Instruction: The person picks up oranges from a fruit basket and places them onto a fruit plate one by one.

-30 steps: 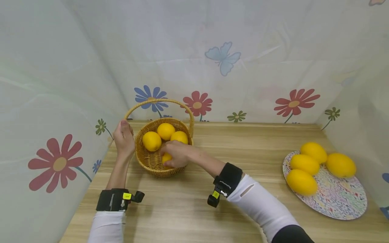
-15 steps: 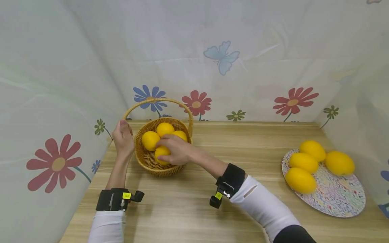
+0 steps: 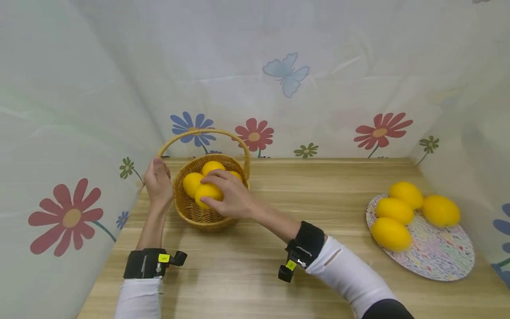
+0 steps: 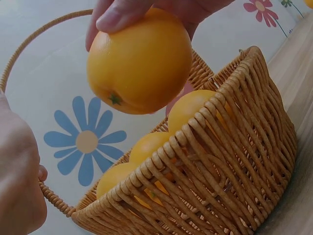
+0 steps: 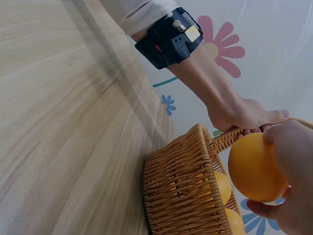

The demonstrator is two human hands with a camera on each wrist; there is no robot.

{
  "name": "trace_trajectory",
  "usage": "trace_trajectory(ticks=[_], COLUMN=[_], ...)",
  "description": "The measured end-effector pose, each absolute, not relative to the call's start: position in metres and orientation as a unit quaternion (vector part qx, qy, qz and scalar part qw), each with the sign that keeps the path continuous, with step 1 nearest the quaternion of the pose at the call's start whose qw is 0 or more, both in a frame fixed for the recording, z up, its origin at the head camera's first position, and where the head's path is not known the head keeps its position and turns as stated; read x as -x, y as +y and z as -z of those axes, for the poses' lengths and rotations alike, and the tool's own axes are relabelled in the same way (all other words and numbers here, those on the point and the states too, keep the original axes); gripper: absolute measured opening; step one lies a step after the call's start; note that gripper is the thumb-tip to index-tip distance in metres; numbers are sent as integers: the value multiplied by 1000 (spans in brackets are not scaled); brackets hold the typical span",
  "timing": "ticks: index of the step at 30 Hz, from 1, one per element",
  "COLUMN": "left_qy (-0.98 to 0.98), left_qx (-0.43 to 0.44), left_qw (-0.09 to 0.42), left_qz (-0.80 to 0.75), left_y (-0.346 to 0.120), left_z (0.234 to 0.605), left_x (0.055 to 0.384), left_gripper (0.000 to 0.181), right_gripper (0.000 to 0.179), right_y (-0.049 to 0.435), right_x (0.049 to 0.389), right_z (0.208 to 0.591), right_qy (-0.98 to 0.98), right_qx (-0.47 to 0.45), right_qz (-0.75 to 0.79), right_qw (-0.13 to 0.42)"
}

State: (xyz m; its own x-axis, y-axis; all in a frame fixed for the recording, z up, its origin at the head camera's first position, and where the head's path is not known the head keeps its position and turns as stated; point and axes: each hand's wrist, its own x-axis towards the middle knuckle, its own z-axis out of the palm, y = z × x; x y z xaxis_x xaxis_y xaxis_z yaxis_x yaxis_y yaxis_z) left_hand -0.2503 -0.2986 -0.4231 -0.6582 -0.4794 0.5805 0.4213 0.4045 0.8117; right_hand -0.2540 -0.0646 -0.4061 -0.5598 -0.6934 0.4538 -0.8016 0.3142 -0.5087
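My left hand grips the left side of the arched handle of a wicker basket. Between the thumb and fingers of my right hand is an orange, its small green stem end showing in the left wrist view. That orange hangs above the basket's rim, apart from the three other oranges inside. Seen from the right wrist, the held orange is close to the handle and my left hand. Part of the rearmost right orange is hidden behind my right hand in the head view.
At the right, a round patterned plate carries several yellow-orange fruits, grouped toward its far left side. Behind the wooden tabletop and along its sides hang pale sheets printed with flowers and a butterfly.
My right hand has raised the orange from low in the basket to above it, shifting slightly toward the left. My left hand keeps its hold on the handle. The view has shifted slightly.
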Motion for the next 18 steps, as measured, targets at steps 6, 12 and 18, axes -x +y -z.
trace_trajectory(ticks=[6,12,18], left_qy=[-730,-734,-729], left_qx=[-18,-25,-17], left_qw=[405,410,413], left_qz=[549,542,545], left_y=[-298,-308,-312], left_z=[421,433,437], left_x=[248,256,259], left_gripper=[61,67,69], right_gripper=[42,40,41], right_y=[-54,-28,5], right_x=[244,233,221], right_z=[406,408,411], right_qy=[-804,-805,-813], right_qx=[-451,-440,-410], right_qz=[-378,-391,-410], right_qw=[87,73,60])
